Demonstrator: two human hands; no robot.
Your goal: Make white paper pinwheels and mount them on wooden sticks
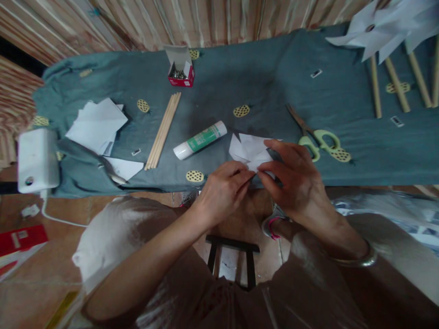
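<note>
A folded piece of white paper (249, 150) lies at the near edge of a board covered in blue-grey cloth (222, 87). My left hand (221, 192) pinches the paper's near corner with closed fingers. My right hand (297, 180) also grips the paper, its fingers curled over the right side. The two hands meet at the paper's lower point. A bangle sits on my right wrist.
A glue stick (200, 140) lies left of the paper, beside several wooden sticks (163, 130). Green scissors (317, 137) lie to the right. A red box of pins (180, 68) stands at the back. White paper sheets (98, 124) lie left. Paper pinwheels (384, 27) on sticks fill the far right. A white adapter (36, 160) sits at the left end.
</note>
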